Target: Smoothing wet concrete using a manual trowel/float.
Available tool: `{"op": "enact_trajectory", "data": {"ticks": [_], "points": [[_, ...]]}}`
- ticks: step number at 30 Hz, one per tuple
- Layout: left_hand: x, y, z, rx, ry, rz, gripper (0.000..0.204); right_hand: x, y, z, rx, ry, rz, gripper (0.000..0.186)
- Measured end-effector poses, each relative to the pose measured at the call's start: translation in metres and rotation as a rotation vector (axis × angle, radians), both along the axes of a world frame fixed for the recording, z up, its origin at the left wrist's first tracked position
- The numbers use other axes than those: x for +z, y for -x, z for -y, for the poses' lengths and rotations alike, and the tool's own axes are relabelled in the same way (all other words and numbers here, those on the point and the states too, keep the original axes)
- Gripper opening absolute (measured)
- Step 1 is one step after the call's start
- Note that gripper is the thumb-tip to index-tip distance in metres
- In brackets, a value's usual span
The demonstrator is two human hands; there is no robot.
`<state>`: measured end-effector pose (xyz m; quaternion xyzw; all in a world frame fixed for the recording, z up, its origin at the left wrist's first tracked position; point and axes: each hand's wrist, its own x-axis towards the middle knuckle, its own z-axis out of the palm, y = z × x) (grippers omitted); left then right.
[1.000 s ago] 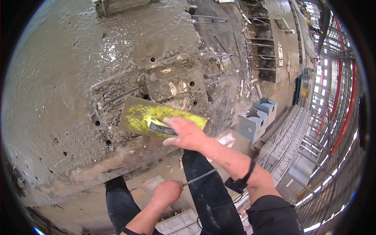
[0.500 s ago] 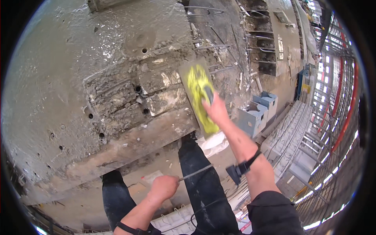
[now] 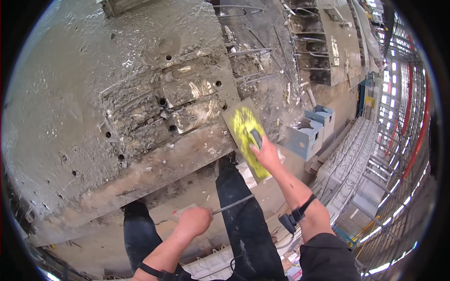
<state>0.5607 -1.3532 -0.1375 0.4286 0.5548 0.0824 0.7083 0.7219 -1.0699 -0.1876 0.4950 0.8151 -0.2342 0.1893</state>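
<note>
My right hand [image 3: 268,155] grips the dark handle of a yellow-faced float [image 3: 243,122]. The float is held at a slant over the right end of the slab's front edge, and whether it touches the concrete I cannot tell. Closed in a fist, my left hand [image 3: 195,221] holds a thin metal rod [image 3: 235,204] that points right across my thigh. A pale flat thing [image 3: 183,211] shows just beyond that fist. Wet grey concrete [image 3: 61,79] spreads to the left, with a rough, lumpy patch [image 3: 136,114] and several round holes near the front edge.
A long form board [image 3: 159,164] borders the concrete in front of my legs. Bent steel bars [image 3: 253,52] stick out on the far right side. Blue-grey metal boxes [image 3: 303,138] stand right of the float. Farther right are pale ribbed pieces [image 3: 347,159] and metal racking [image 3: 398,126].
My right hand has drawn the float toward me and slightly right, uncovering a hole and some concrete at the slab's right side. My left hand keeps the rod in nearly the same place.
</note>
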Motion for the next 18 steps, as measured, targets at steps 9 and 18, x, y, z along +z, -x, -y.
{"op": "enact_trajectory", "data": {"ticks": [9,18], "points": [[0.011,0.002,-0.009,0.009,-0.013,0.008,0.023,-0.02,0.116,0.049,0.249,0.168,-0.165,0.058],[0.013,0.005,0.002,0.06,-0.001,0.022,0.024,-0.006,0.154,-0.058,-0.241,-0.048,-0.178,0.041]]}}
